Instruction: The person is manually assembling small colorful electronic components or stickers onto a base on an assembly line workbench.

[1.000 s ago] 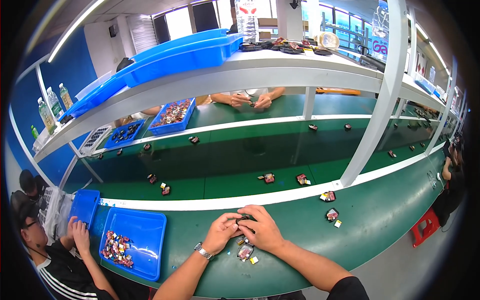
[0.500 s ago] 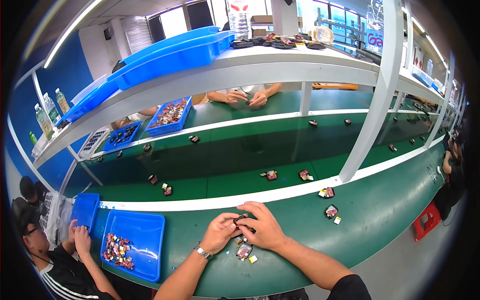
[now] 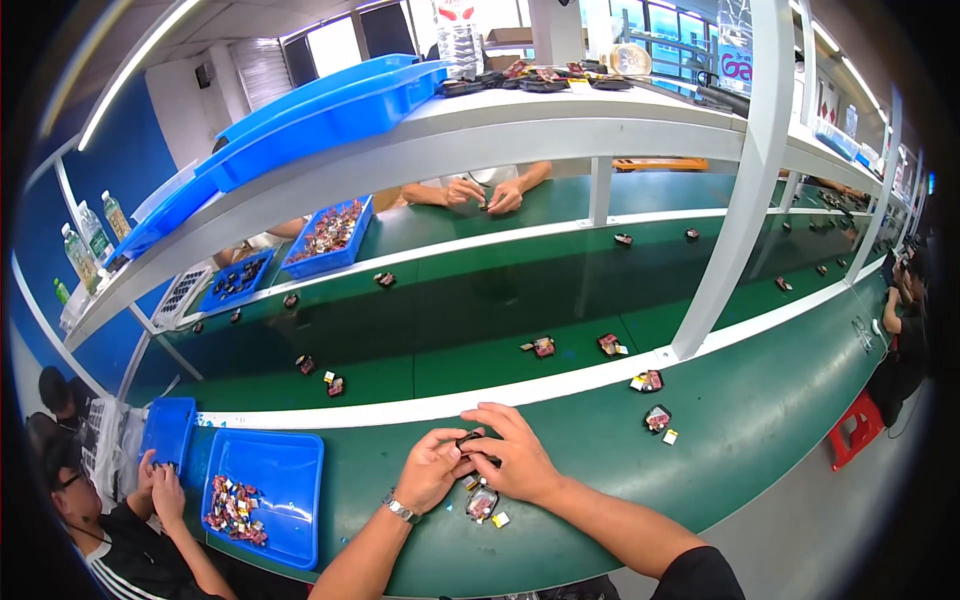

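Left hand and right hand: fingers closed on one small black part, clock's centre (mostly hidden, from here). Six o'clock: dark-rimmed reddish unit on green table. Nine: blue tray of reddish pieces.

Dk. pc. mostly hid. by hands; R sleeve cut at btm.; far bits too sm. to ID.

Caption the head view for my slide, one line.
Left hand and right hand hold a small black part over a green worktop, blue tray to their left.
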Available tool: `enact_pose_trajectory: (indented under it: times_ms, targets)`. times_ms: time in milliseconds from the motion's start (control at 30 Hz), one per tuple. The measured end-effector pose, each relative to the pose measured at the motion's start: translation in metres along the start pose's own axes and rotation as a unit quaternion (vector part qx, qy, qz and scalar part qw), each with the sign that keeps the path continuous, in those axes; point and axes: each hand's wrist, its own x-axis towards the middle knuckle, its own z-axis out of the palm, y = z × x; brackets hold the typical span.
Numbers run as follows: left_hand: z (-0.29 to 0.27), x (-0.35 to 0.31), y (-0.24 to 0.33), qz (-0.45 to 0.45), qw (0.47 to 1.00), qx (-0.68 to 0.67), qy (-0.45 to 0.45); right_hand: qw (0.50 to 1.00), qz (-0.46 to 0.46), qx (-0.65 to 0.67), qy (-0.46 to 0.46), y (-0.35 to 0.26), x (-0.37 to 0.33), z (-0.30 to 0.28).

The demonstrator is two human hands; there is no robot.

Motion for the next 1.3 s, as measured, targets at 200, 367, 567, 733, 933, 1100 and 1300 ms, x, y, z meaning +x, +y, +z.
enact_pose_trajectory:
  times_ms: [200, 367, 567, 733, 933, 1100, 1300]
  targets:
    - [-0.004, 0.000, -0.003, 0.019, 0.999, 0.022, 0.034, 0.999, 0.022, 0.021, -0.021, 0.001, -0.001, 0.006]
    - [0.004, 0.001, -0.003, 0.013, 0.999, 0.006, 0.044, 0.999, -0.005, -0.036, 0.006, 0.002, -0.001, 0.004]
    - [0.005, -0.001, -0.003, 0.004, 0.998, -0.010, 0.059, 0.993, -0.063, -0.092, 0.030, -0.001, 0.004, -0.001]
    - [0.008, 0.000, 0.002, -0.014, 0.997, 0.011, 0.071, 0.988, -0.073, -0.130, 0.028, -0.001, 0.006, 0.002]
    - [0.006, 0.000, 0.001, -0.019, 0.998, 0.014, 0.063, 0.983, -0.068, -0.173, -0.006, 0.001, 0.002, 0.006]
    - [0.008, 0.000, 0.003, -0.021, 0.998, 0.014, 0.063, 0.980, -0.081, -0.184, 0.000, -0.001, 0.002, 0.004]
    - [0.006, 0.001, 0.000, -0.027, 0.997, 0.023, 0.073, 0.980, -0.063, -0.187, 0.013, 0.000, -0.001, 0.009]
